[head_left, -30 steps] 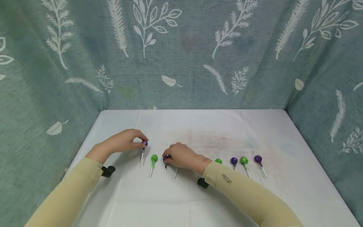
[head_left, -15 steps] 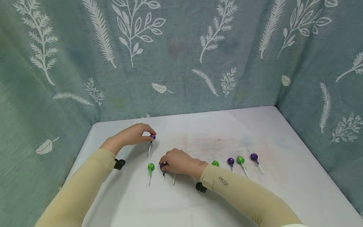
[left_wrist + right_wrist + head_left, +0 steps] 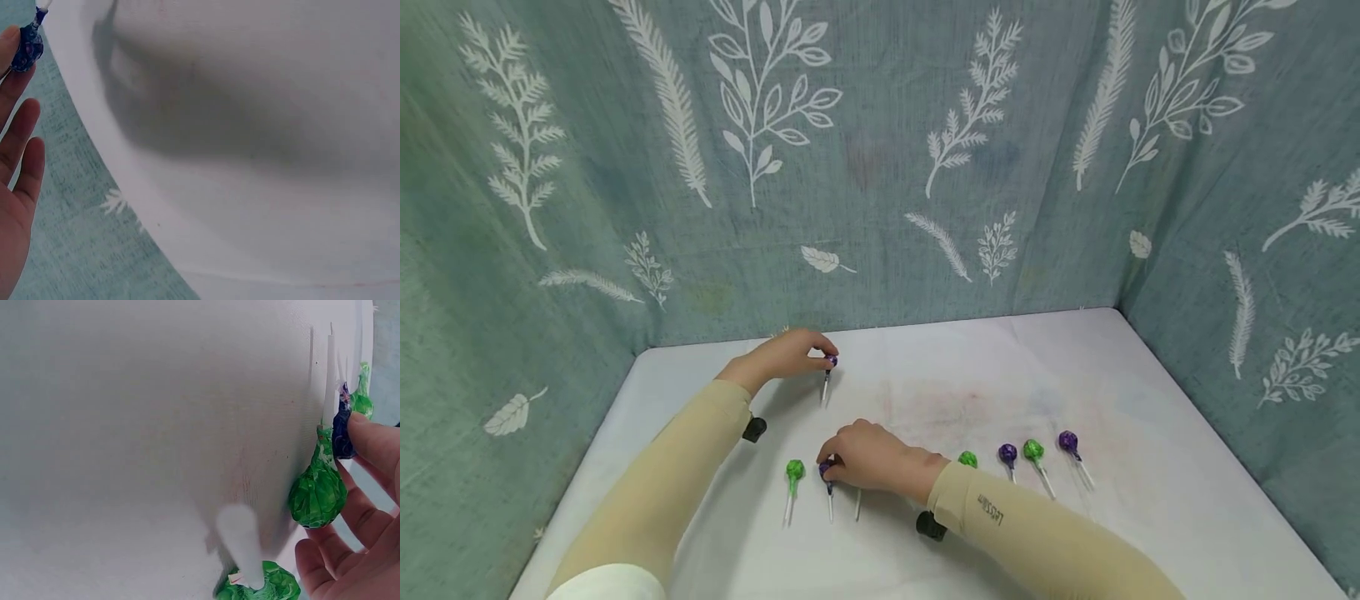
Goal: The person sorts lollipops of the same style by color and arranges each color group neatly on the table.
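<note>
My left hand (image 3: 784, 357) pinches a purple-wrapped lollipop (image 3: 831, 361) by its round head, thumb against fingers, its white stick pointing down. The same lollipop (image 3: 28, 49) shows at the corner of the left wrist view, with the other fingers spread. Further forward and right, my right hand (image 3: 876, 457) grips the head of another purple lollipop (image 3: 826, 471) in a row on the table. A green lollipop (image 3: 794, 469) lies just left of it. In the right wrist view, a nearer green lollipop (image 3: 317, 497) hangs beside my fingers; the head view shows mainly a stick (image 3: 858, 504) there.
Right of my right forearm lie a partly covered green lollipop (image 3: 967, 459), a purple one (image 3: 1007, 454), a green one (image 3: 1033, 451) and a purple one (image 3: 1068, 442). White cloth covers the table (image 3: 940, 350). Patterned curtain (image 3: 880, 208) closes off back and sides.
My left hand has carried its purple lollipop to the right and further back, away from the row. The right hand keeps its grip in about the same place. The head view has tilted and shifted.
</note>
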Tool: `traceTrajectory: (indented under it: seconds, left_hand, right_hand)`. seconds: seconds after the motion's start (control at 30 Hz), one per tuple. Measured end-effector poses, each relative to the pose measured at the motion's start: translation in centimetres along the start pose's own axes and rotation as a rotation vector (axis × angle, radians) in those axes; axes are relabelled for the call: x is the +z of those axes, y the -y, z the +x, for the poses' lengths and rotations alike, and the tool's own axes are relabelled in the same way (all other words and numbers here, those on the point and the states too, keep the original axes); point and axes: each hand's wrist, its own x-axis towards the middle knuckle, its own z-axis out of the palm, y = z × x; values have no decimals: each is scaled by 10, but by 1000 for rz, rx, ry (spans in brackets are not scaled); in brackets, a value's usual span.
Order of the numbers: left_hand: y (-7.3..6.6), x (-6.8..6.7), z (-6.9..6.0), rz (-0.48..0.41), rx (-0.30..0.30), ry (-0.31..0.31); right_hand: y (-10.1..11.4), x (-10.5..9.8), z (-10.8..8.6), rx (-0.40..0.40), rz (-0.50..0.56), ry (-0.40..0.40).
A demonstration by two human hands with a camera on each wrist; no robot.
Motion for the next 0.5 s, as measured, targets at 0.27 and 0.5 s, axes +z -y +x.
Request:
traceTrajectory:
  seconds: [0.27,0.5]
  left_hand:
    - [2,-3,27,-9,-15,13]
    - [4,-1,37,-12,-29,13]
  right_hand:
    - [1,-5,-2,-7,5,11]
    - [-1,-3,-1,-10,-15,8]
